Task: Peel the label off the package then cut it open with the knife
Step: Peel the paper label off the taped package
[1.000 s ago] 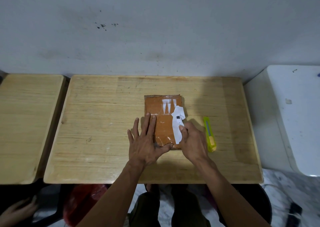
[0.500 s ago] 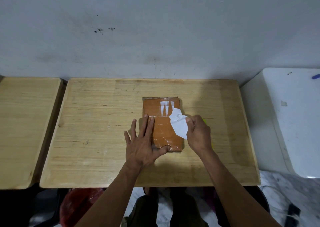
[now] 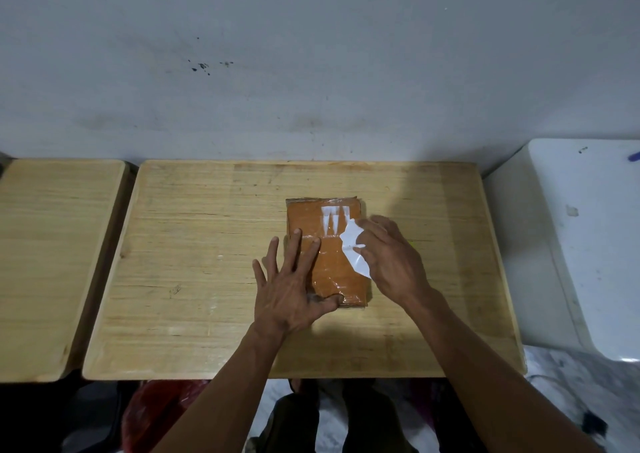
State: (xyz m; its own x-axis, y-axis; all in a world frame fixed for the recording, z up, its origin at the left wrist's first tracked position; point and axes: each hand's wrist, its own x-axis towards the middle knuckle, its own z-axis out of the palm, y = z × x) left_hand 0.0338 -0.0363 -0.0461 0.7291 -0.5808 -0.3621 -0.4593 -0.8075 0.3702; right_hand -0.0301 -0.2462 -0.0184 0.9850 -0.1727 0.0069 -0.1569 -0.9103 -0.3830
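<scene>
An orange-brown package [image 3: 329, 262] wrapped in clear film lies flat in the middle of the wooden table [image 3: 207, 244]. My left hand [image 3: 291, 286] presses flat on its left side, fingers spread, thumb on its near edge. My right hand [image 3: 391, 258] pinches the white label [image 3: 353, 248], which is lifted and curled off the package's right side. White torn label scraps [image 3: 333, 220] stay stuck near the package's far end. My right hand hides the knife.
A second wooden table [image 3: 52, 262] stands to the left across a narrow gap. A white box-like surface [image 3: 588, 244] stands at the right. A grey wall [image 3: 311, 71] runs behind the tables. A red bag [image 3: 156, 414] lies on the floor.
My right hand has pulled the label up and to the right, off the package, and moved over the yellow knife, which no longer shows. My left hand has stayed pressed on the package.
</scene>
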